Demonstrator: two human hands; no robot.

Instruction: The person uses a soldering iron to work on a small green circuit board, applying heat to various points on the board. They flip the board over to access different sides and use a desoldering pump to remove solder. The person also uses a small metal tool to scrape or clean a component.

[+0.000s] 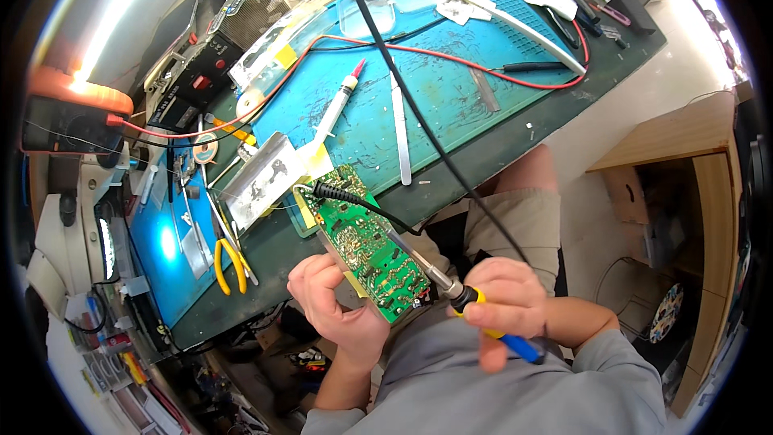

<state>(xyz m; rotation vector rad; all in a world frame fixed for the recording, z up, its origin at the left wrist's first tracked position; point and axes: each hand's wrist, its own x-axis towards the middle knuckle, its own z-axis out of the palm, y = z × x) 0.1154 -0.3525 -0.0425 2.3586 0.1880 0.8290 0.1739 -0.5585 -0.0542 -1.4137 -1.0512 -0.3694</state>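
A green circuit board [366, 266] is tilted over the desk's front edge, solder side up, with yellow tape at its left edge and a black cord across its upper part. My left hand [338, 306] is closed on the board's lower left side. In my right hand [503, 310] is a soldering iron [435, 274] with a yellow, black and blue handle, its shaft reaching over the board's middle; whether the tip touches the board, I cannot tell. A crumpled metal tray [254, 181] and a syringe with a pink cap [332, 117] lie just beyond the board.
A blue mat [439, 109] carries tweezers [400, 137], red and black leads and small plastic boxes. Yellow-handled pliers [229, 266] lie at left, near a microscope base [64, 225]. A boxy instrument [193, 80] stands behind. A long black cable hangs across the view. A wooden cabinet [692, 209] stands right.
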